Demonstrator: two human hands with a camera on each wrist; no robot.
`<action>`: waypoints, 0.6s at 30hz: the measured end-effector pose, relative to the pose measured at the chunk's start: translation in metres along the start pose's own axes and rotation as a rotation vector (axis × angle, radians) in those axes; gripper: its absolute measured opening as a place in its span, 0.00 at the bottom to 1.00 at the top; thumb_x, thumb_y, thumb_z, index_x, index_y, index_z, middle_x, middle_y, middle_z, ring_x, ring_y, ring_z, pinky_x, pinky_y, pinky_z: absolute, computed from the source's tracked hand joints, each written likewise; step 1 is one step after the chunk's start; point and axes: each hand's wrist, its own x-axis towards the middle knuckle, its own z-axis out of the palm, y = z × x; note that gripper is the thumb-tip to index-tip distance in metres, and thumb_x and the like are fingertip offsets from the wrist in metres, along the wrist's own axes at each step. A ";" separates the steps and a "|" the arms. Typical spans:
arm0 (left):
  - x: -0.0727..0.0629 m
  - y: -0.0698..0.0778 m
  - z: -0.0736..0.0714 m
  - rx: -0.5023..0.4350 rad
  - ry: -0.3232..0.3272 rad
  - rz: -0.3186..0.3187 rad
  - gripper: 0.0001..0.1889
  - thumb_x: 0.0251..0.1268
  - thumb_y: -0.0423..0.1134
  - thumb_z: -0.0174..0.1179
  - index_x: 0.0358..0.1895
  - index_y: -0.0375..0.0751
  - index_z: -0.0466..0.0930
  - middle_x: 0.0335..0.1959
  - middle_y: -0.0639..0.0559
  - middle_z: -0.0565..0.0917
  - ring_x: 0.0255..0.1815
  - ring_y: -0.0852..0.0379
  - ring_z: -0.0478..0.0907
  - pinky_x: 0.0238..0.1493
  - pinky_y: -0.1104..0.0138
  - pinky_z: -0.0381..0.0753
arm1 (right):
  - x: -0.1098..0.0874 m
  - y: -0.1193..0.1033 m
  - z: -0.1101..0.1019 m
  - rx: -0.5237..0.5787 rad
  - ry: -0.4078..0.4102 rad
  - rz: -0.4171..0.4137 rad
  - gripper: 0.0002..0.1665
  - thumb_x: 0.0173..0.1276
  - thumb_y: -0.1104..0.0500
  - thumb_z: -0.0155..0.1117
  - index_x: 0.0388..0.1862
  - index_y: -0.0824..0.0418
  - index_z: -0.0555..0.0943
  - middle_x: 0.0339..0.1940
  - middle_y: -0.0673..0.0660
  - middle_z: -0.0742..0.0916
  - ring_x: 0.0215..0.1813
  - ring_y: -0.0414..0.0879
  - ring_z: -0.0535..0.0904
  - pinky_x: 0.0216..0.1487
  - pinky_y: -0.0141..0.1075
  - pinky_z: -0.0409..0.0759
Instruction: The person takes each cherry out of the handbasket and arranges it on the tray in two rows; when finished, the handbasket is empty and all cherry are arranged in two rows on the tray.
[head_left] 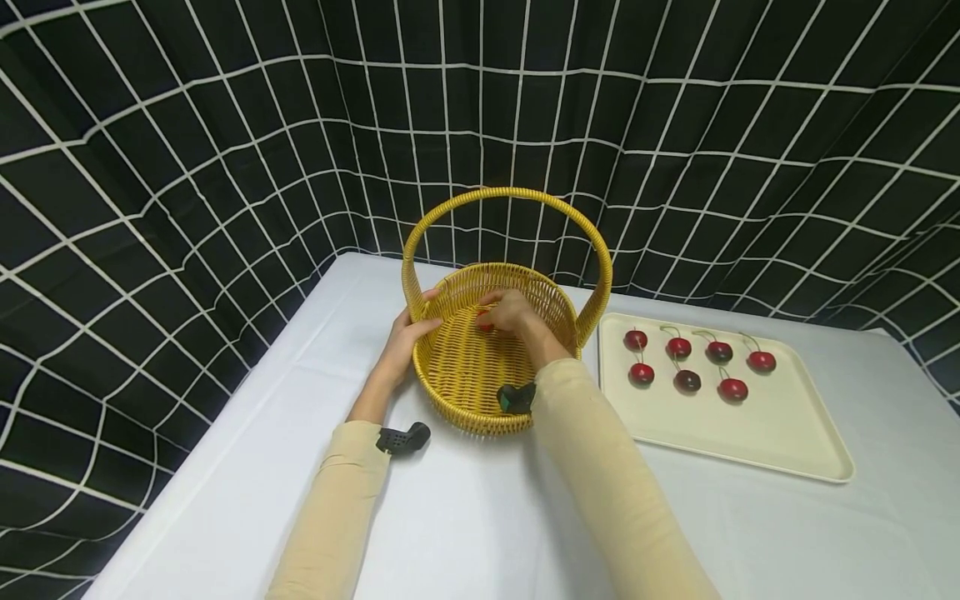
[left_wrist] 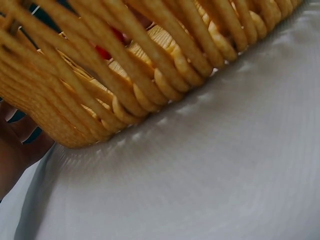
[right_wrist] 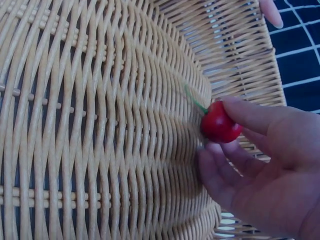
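A yellow wicker basket [head_left: 471, 367] with a tall arched handle [head_left: 510, 193] stands on the white-covered table. My left hand [head_left: 405, 337] grips its left rim beside the handle's base, thumb over the edge; in the right wrist view only a fingertip [right_wrist: 271, 12] of it shows. Inside the basket, my right hand [head_left: 513, 312] pinches a red cherry [right_wrist: 219, 122] between thumb and fingers, close to the woven wall. The cherry's green stem points away from the palm. Through the weave, a bit of red [left_wrist: 103, 52] shows in the left wrist view.
A cream tray [head_left: 742, 437] lies right of the basket, with several red and dark cherries [head_left: 732, 390] grouped toward its far side. Black cloth with a white grid [head_left: 510, 108] hangs behind and left of the table. The white tablecloth [head_left: 450, 517] stretches in front of the basket.
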 end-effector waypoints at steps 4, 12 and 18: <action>0.001 -0.001 0.000 -0.010 0.006 0.013 0.29 0.66 0.29 0.50 0.71 0.37 0.59 0.72 0.42 0.59 0.71 0.44 0.55 0.70 0.56 0.49 | -0.003 -0.001 -0.003 0.051 -0.008 -0.006 0.22 0.66 0.66 0.63 0.59 0.66 0.75 0.45 0.63 0.85 0.34 0.44 0.79 0.34 0.34 0.80; -0.001 0.002 0.003 -0.010 0.006 0.010 0.29 0.66 0.29 0.49 0.71 0.36 0.59 0.72 0.42 0.59 0.71 0.44 0.55 0.70 0.57 0.49 | -0.015 -0.009 -0.009 0.112 -0.067 -0.022 0.13 0.68 0.67 0.59 0.50 0.73 0.78 0.46 0.64 0.82 0.38 0.46 0.79 0.49 0.38 0.79; -0.002 0.002 0.002 -0.005 0.006 -0.002 0.29 0.66 0.29 0.49 0.71 0.37 0.59 0.72 0.41 0.59 0.71 0.44 0.56 0.70 0.56 0.51 | -0.023 -0.018 -0.012 0.162 -0.095 -0.027 0.16 0.67 0.68 0.61 0.52 0.73 0.77 0.47 0.64 0.82 0.41 0.48 0.79 0.53 0.42 0.78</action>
